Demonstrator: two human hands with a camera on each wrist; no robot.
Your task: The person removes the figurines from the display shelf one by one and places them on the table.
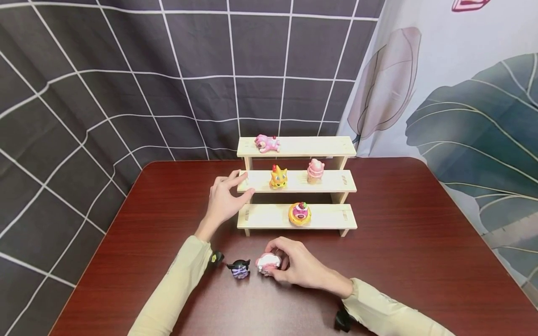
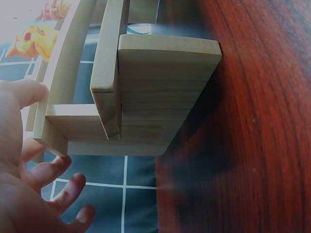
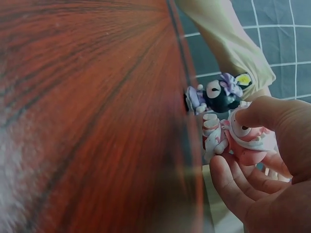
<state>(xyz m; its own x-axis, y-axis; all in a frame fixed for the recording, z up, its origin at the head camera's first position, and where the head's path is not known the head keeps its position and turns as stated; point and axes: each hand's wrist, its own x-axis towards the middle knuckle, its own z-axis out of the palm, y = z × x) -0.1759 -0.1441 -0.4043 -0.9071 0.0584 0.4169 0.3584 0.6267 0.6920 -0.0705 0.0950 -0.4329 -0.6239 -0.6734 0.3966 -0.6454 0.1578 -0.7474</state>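
My right hand (image 1: 304,266) holds a small pink-and-white figurine (image 1: 268,263) between thumb and fingers, low over the front of the table. In the right wrist view, the thumb lies across the head of this figurine (image 3: 245,141). Just left of it stands a black-and-purple figurine (image 1: 239,269), untouched. My left hand (image 1: 224,198) grips the left end of the middle board of a three-step wooden shelf (image 1: 294,185). The left wrist view shows the thumb (image 2: 34,92) and fingers on either side of that board end, other fingers loosely bent.
A pink figurine (image 1: 267,143) lies on the top step. The middle step bears a yellow figurine (image 1: 278,177) and a pink ice-cream-cone figurine (image 1: 315,171). On the bottom step sits a purple-and-yellow round figurine (image 1: 300,213). A dark grid curtain (image 1: 189,84) hangs behind the red-brown table (image 1: 403,242).
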